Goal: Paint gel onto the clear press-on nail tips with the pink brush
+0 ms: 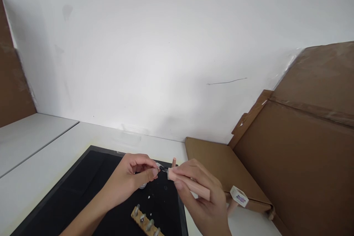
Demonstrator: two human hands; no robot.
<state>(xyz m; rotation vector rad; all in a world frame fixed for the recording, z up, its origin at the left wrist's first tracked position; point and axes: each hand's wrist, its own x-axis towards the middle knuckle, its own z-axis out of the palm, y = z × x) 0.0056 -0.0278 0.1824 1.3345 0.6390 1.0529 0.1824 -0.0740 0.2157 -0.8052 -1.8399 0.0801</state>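
My left hand (136,173) pinches a small whitish piece (158,165) between thumb and fingertips; its exact kind is too small to make out. A pink-handled tool (193,185) lies in the grip of my right hand (206,195), pointing left. Its thin dark tip (163,169) meets or nearly meets the whitish piece. Below the hands, a tan strip (142,225) carries several rounded greyish pieces in a row. Under my left fingers a small round clear item (143,186) shows only in part. A pink stick end (174,162) rises just behind my right fingertips.
A black mat (83,184) with a few white specks covers the white table (66,136). To the right lie a flat cardboard box (210,162) and a small white box (239,196) with a purple picture. Cardboard panels (309,147) and a white wall (155,44) enclose the table.
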